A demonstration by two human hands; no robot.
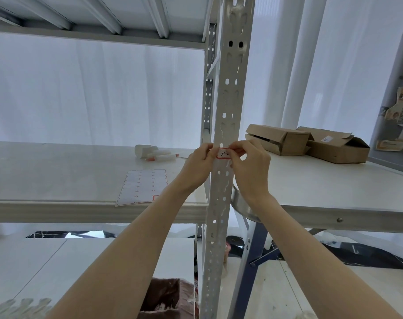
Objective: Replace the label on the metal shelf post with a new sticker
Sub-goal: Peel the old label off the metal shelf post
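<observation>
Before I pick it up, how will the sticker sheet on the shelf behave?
The sticker sheet looks thin and flat, so it is probably light and floppy. One corner overhangs the shelf edge, so a push could slide it off. It may be hard to pinch elsewhere.

Both hands (228, 165) pinch sticker (223, 154) against post (228, 107).

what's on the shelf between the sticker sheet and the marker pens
Nothing: in the head view the shelf is bare between the sticker sheet and the marker pens.
</observation>
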